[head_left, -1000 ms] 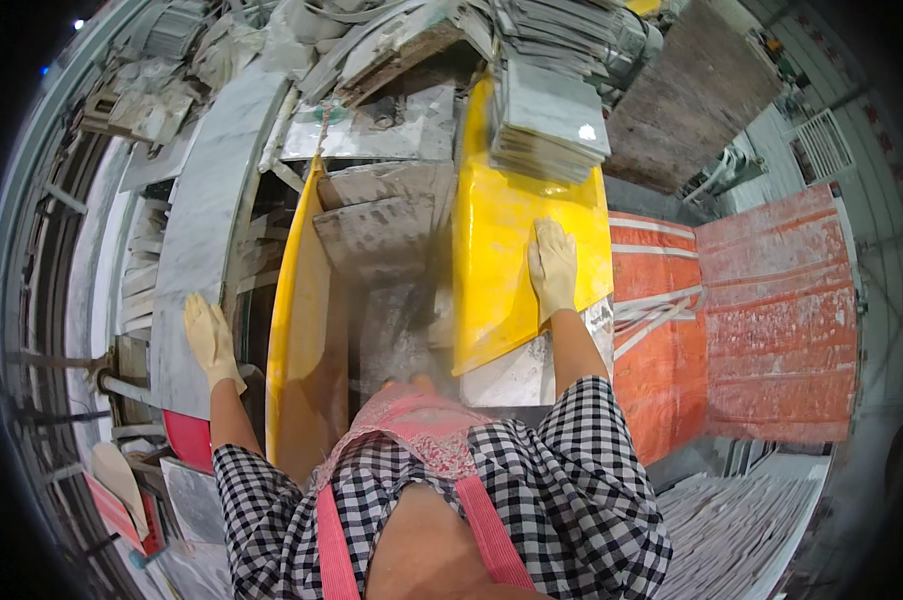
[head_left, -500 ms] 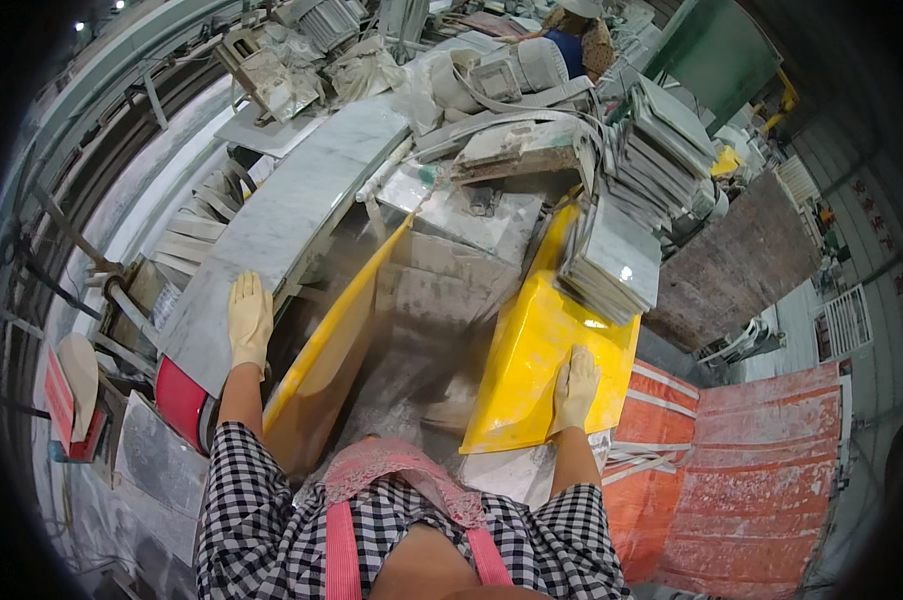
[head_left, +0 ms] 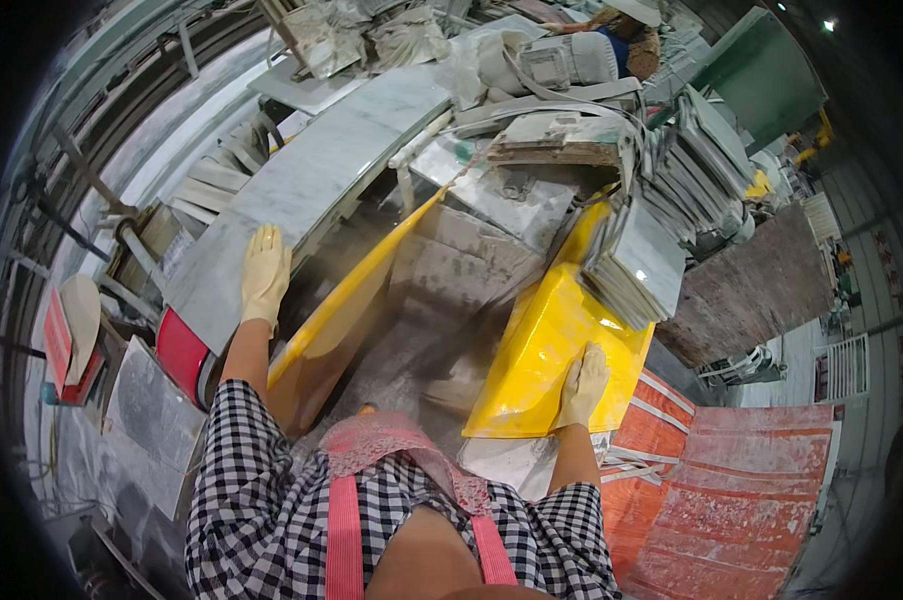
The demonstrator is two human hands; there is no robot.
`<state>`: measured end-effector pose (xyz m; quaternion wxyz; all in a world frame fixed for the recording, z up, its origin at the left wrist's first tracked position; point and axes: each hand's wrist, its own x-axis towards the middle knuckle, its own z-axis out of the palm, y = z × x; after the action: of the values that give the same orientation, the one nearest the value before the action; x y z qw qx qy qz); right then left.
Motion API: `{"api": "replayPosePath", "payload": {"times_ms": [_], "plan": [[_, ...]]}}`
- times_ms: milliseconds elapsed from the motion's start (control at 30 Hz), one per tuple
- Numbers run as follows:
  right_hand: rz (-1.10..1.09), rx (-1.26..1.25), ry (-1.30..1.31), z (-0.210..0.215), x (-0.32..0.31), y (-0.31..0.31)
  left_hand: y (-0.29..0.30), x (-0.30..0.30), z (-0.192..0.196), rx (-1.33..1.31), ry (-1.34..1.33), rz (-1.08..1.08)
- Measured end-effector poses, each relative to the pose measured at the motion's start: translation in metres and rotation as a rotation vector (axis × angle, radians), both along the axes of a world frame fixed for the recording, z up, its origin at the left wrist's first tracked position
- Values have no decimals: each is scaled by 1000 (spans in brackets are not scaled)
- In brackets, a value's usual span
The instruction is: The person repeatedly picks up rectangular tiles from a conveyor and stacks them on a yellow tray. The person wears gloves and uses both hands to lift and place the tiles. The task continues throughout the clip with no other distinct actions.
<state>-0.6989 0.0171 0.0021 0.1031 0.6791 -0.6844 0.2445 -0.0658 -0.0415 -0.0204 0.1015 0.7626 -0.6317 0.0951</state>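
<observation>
My left hand (head_left: 265,277), in a cream rubber glove, lies flat with fingers stretched along the near right edge of a long grey-white marble slab (head_left: 322,150). My right hand (head_left: 584,388), gloved the same way, rests flat on a glossy yellow sheet (head_left: 532,360) smeared with whitish dust; its fingers lie straight and grip nothing. Just beyond that hand, a stack of thin stone tiles (head_left: 640,262) stands on the yellow sheet. A second yellow panel (head_left: 357,280) stands on edge between my arms, close to the left forearm.
A red drum-like part (head_left: 184,345) sits at the slab's near end. Orange-red sheeting (head_left: 722,490) spreads at right. Ahead are a dusty motor (head_left: 572,60), more stacked tiles (head_left: 697,165) and a green panel (head_left: 772,75). Another person (head_left: 637,40) is partly visible at the far end.
The view has shifted, so the far slab end, motor and tile stacks appear farther right. My left hand appears slightly farther forward, still on the slab. My right hand stays on the yellow sheet.
</observation>
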Motion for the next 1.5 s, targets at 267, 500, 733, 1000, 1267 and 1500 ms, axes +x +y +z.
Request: {"api": "replayPosePath", "payload": {"times_ms": [267, 500, 733, 1000, 1267, 1500], "plan": [[-51, 65, 12, -5, 0, 1, -2, -2, 7, 19, -14, 12], [-16, 48, 27, -5, 1, -2, -2, -2, 10, 47, -47, 28], [-5, -6, 4, -4, 4, -1, -2, -1, 11, 45, -92, 4], [-61, 76, -11, -4, 3, 0, -2, 4, 4, -9, -30, -20], [-79, 99, -10, -3, 6, 1, -2, 3, 6, 15, 15, 12], [-24, 31, -34, 5, 11, 3, -3, 5, 5, 10, -6, 8]]}}
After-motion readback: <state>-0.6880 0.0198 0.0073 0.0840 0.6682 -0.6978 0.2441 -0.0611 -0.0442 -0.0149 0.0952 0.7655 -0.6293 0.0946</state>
